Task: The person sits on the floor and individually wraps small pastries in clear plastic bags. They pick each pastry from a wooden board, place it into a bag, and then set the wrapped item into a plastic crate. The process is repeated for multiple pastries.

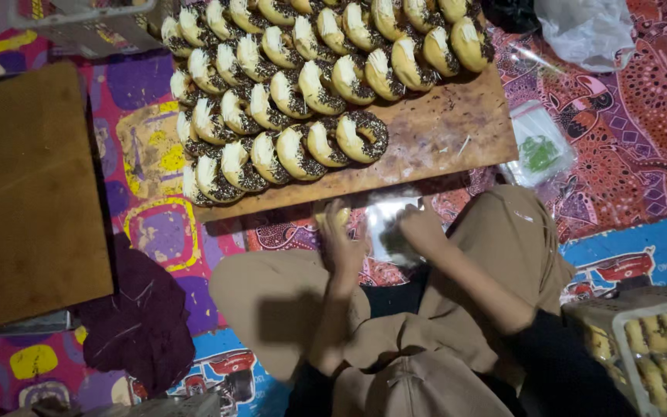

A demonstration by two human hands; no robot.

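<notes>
My left hand (339,241) holds a doughnut (332,217) with pale filling just below the edge of the wooden board (457,123). Beside it, my right hand (420,228) grips a small clear plastic bag (387,224). The two hands are close together over my lap, above tan fabric. On the board lie several rows of doughnuts (303,85) with chocolate sprinkles and white cream, leaning on one another.
A second, bare wooden board (28,193) lies at the left. A dark cloth (140,324) sits below it. More clear bags (538,147) lie right of the board, a white bag (588,31) at top right. A crate of packed doughnuts (658,347) stands at lower right.
</notes>
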